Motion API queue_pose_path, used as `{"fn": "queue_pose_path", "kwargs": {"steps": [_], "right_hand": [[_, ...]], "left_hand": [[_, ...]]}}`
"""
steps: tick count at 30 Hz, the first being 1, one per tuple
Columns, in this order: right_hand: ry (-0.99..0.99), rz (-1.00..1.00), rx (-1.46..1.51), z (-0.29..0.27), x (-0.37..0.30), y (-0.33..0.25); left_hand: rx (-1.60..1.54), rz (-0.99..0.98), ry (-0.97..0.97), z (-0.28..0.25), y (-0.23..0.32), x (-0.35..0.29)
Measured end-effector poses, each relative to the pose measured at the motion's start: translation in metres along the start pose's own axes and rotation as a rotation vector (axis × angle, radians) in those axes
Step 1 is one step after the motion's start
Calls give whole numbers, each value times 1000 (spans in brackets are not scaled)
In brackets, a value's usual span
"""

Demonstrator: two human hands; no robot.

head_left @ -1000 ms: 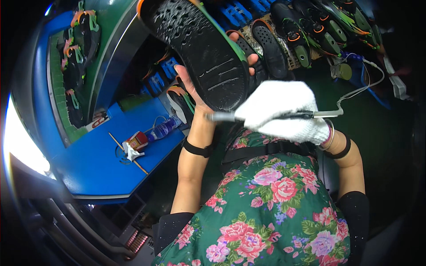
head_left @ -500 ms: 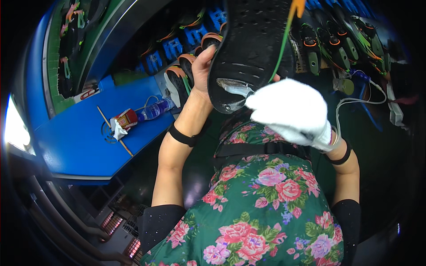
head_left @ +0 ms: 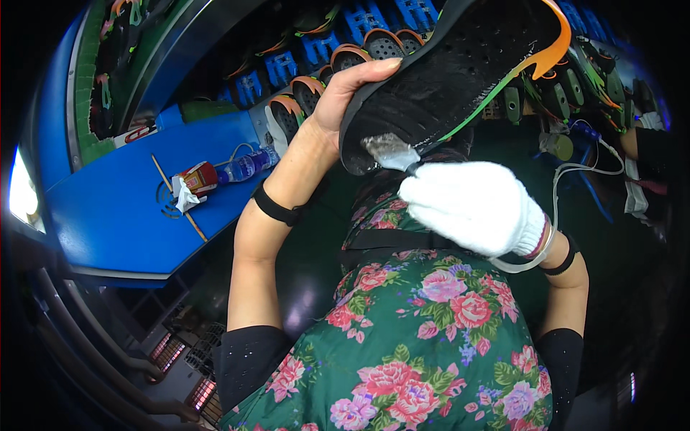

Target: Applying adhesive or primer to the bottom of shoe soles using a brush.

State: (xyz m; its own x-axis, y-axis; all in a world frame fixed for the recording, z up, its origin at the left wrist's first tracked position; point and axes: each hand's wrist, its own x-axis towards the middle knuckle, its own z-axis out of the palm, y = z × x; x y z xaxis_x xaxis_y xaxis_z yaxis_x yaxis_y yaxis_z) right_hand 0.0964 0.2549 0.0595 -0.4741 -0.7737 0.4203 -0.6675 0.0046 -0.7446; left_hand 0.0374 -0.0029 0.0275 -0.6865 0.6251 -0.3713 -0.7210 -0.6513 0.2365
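A black shoe sole (head_left: 431, 100) with an orange and green edge is held up in front of me, tilted, its pitted face toward me. My left hand (head_left: 347, 93) is bare and closed on the sole's left side, thumb lying along the edge. A white knitted glove covers my right hand (head_left: 471, 205), which grips a flat brush (head_left: 390, 152). Its handle is mostly hidden in the fingers. The brush's bristles rest on the lower end of the sole, where wet, shiny streaks show.
On the blue table (head_left: 108, 223) at left lie a plastic bottle (head_left: 248, 165), a red carton (head_left: 198, 178) with crumpled white paper, and a thin stick (head_left: 195, 226). Soles (head_left: 307, 93) line the rack beyond. Shoes (head_left: 568, 86), a pale cable (head_left: 586, 172) and another person's arm (head_left: 643, 144) are at right.
The sole has tilted over to the right, showing more of its orange and green edge. The gloved hand and brush shifted slightly down, and another person's arm has appeared at the right.
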Motion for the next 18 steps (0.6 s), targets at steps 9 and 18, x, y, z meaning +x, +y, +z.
{"fn": "queue_pose_path", "kwargs": {"steps": [9, 18], "right_hand": [[149, -88, 66, -6, 12, 5], [357, 146, 214, 6, 19, -5]], "left_hand": [[-8, -97, -69, 4, 3, -4], [241, 122, 123, -22, -5, 7]]}}
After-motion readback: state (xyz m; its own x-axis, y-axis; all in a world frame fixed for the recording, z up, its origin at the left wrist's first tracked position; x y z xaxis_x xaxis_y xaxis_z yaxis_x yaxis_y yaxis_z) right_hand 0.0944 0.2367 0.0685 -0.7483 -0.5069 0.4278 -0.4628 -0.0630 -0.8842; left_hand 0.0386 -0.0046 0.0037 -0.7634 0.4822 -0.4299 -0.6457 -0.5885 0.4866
